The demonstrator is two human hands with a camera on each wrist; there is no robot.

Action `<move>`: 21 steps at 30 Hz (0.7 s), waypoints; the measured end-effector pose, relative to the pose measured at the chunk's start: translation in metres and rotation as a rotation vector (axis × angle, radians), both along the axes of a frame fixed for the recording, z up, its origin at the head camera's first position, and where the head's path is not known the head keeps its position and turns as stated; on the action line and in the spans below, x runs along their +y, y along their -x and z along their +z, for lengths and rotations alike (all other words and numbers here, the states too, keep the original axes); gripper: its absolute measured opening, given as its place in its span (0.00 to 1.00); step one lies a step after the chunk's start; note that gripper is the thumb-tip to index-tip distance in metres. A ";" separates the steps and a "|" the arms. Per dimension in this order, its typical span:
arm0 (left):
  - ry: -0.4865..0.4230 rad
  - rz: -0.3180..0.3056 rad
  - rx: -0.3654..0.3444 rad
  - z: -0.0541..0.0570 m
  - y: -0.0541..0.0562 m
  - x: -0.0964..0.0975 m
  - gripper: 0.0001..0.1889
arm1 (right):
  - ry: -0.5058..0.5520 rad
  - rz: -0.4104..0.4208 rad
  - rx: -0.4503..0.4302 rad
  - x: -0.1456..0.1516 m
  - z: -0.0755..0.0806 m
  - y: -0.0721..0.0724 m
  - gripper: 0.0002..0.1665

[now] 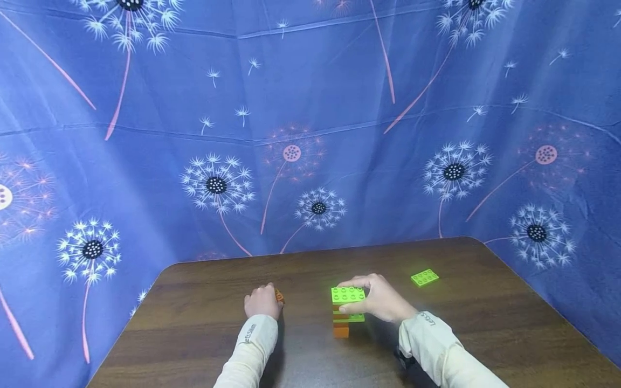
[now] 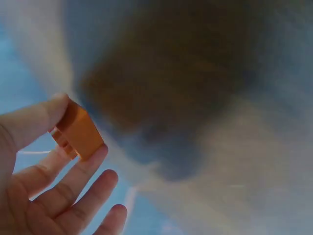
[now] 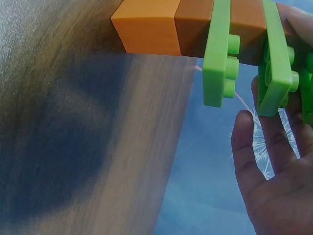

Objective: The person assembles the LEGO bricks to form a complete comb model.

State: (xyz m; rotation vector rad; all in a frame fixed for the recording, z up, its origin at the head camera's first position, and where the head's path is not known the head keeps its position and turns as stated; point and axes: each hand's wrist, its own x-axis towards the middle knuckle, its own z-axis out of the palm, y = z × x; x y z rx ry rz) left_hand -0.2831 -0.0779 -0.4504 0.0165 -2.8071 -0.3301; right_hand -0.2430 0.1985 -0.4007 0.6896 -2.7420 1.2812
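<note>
My left hand (image 1: 263,302) is over the left part of the table, pinching an orange building brick (image 2: 84,132) between thumb and fingers. In the head view only a bit of that brick shows beyond the knuckles. To the right stands an upright tower of building bricks (image 1: 341,330). Its base is an orange brick (image 3: 149,27), with brown bricks (image 3: 194,27) and studded green plates (image 3: 215,78) alternating above; the plates jut out to one side. My right hand (image 1: 385,302) grips the tower near its top, thumb on the near side and fingers behind the studded green top.
A loose green plate (image 1: 425,277) lies on the brown wooden table (image 1: 301,355), behind and right of the tower. A blue cloth (image 1: 339,161) with dandelion prints hangs behind the table's far edge.
</note>
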 end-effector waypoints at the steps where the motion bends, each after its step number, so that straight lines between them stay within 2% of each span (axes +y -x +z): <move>1: -0.014 -0.017 0.017 0.005 -0.002 0.002 0.19 | -0.003 -0.003 -0.004 0.000 0.000 0.000 0.32; 4: -0.086 -0.096 0.069 0.026 -0.011 0.011 0.18 | -0.002 -0.002 -0.011 -0.001 0.000 0.000 0.31; 8: -0.189 -0.239 0.134 0.059 -0.026 0.030 0.18 | 0.010 0.012 -0.018 -0.001 0.002 -0.001 0.30; 12: -0.266 -0.401 0.110 0.086 -0.042 0.046 0.19 | 0.007 0.021 -0.025 -0.001 0.003 0.000 0.31; 16: -0.284 -0.549 0.040 0.099 -0.054 0.058 0.20 | -0.003 0.005 -0.032 -0.001 0.003 0.000 0.31; 19: -0.243 -0.608 0.024 0.103 -0.058 0.065 0.20 | 0.000 0.014 -0.024 0.001 0.002 0.000 0.29; 21: -0.203 -0.617 0.033 0.103 -0.060 0.070 0.19 | 0.011 0.029 -0.016 0.002 0.001 0.000 0.26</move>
